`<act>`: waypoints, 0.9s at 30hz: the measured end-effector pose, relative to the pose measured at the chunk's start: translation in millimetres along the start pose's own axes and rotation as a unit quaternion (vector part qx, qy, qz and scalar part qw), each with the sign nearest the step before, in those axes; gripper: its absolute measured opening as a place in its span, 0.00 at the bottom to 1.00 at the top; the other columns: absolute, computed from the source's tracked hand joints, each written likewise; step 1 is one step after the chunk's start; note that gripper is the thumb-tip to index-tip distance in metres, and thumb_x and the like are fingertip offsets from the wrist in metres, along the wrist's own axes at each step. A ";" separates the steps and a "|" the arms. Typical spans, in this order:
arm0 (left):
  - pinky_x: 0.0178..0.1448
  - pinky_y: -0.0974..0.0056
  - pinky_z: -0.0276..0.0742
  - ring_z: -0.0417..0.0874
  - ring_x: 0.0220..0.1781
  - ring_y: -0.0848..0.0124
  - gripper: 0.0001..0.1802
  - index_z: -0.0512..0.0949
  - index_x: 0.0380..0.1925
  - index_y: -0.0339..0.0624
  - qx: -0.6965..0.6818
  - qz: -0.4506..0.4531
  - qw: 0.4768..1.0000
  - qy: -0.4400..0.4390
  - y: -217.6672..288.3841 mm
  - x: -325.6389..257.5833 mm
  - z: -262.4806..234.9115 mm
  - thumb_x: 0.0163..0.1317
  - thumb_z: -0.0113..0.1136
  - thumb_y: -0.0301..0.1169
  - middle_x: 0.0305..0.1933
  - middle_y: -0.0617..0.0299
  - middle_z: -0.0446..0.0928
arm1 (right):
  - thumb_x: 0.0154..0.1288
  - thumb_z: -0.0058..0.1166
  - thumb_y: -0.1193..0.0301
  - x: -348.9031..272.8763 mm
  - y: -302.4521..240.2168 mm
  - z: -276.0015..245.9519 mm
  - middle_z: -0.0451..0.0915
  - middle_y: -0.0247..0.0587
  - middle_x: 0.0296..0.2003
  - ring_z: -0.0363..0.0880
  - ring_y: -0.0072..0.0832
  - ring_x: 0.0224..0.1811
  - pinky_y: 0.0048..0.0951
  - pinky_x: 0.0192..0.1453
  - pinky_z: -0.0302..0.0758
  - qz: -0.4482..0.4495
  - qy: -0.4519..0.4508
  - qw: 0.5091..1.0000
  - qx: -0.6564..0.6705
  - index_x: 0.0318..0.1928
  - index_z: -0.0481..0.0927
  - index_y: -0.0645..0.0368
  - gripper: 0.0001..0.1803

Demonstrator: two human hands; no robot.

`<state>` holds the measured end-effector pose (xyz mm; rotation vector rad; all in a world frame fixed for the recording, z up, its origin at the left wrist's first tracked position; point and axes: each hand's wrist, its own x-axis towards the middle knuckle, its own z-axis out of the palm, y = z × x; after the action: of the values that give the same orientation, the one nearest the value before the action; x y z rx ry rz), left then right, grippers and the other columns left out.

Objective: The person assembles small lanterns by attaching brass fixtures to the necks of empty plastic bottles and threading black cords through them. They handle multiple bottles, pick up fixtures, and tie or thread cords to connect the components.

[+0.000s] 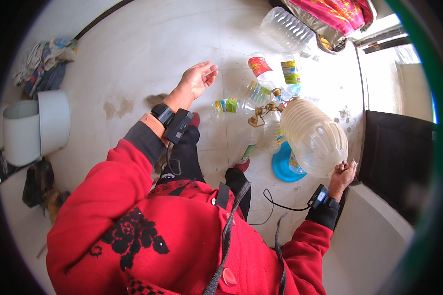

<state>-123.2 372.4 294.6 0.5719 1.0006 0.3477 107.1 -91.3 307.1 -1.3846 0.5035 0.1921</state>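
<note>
My left hand (197, 79) is raised over the floor on the left of the bottles, its fingers loosely stretched and nothing in it. At the right, my right hand (343, 174) has curled fingers at the base end of a large translucent ribbed plastic jug (314, 135). The jug lies tilted, covering part of the bottles behind it. Beside it are several clear plastic bottles, among them a red-labelled one (259, 65) and a green-labelled one (226, 105). Brownish-gold pieces (270, 106), perhaps caps or handles, sit in the middle of the cluster. How they are joined is unclear.
A round blue plastic item (282, 169) lies partly under the jug. Another big clear jug (286, 30) rests farther off, next to a pink and gold cloth bag (337, 17). White bins (54, 120) and a heap of cloth (47, 64) stand left. A dark panel (396, 162) borders the right.
</note>
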 end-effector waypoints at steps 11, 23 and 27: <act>0.37 0.71 0.72 0.76 0.35 0.72 0.10 0.68 0.38 0.42 0.074 -0.025 0.997 0.016 105.3 74.2 -33.6 0.56 0.51 0.27 0.38 0.58 0.75 | 0.61 0.46 0.66 -39.2 26.7 20.9 0.70 0.36 0.20 0.63 0.20 0.15 0.20 0.19 0.61 0.013 0.128 0.991 0.037 0.40 0.67 0.52 0.09; 0.35 0.73 0.75 0.77 0.35 0.72 0.11 0.67 0.41 0.39 0.214 -0.108 0.959 -0.149 59.9 109.9 131.9 0.58 0.50 0.27 0.38 0.57 0.75 | 0.61 0.46 0.65 -44.6 19.5 45.9 0.71 0.34 0.19 0.64 0.18 0.13 0.18 0.17 0.61 0.012 0.142 0.989 0.028 0.45 0.66 0.53 0.13; 0.34 0.74 0.76 0.78 0.32 0.74 0.11 0.69 0.40 0.40 0.295 -0.177 0.916 -0.207 23.1 114.4 171.6 0.58 0.51 0.29 0.37 0.60 0.76 | 0.61 0.46 0.70 -61.3 7.8 82.0 0.71 0.33 0.19 0.63 0.14 0.15 0.17 0.18 0.63 -0.001 0.110 0.994 0.001 0.53 0.63 0.56 0.19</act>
<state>82.3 401.1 300.5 0.9428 0.7638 -0.4091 68.6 -0.6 335.9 -1.4108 0.6840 0.0374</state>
